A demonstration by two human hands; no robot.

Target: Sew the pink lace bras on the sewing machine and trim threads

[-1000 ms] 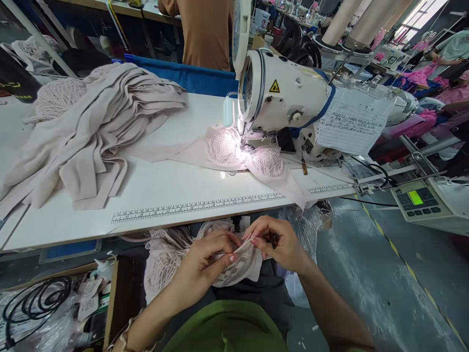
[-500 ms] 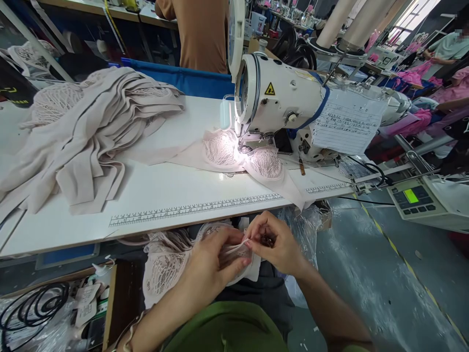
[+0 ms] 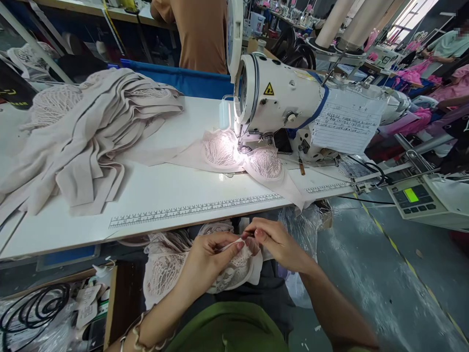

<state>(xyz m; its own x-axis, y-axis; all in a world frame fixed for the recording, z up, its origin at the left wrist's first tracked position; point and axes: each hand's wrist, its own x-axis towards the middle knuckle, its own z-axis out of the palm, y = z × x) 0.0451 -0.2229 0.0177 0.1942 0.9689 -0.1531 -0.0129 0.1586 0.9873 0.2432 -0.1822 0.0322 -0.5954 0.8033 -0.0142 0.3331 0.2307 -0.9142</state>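
Below the table's front edge, my left hand (image 3: 207, 261) is closed on the edge of a pale pink lace bra piece (image 3: 164, 266) that lies across my lap. My right hand (image 3: 273, 242) pinches the same edge right beside the left fingertips; earlier frames showed a small dark object in it, hidden now. On the white sewing table (image 3: 164, 195) a second lace bra (image 3: 238, 154) lies under the needle of the white sewing machine (image 3: 282, 100), lit by its lamp.
A heap of beige fabric pieces (image 3: 88, 132) covers the table's left part. A control box with a green display (image 3: 421, 198) sits at the right. A person in a brown shirt (image 3: 201, 32) stands behind the table. Black cables (image 3: 32, 305) and a box lie at lower left.
My right hand has turned palm down and moved a little left, hiding the dark object it showed before. My left hand has shifted its pinch along the lace edge.
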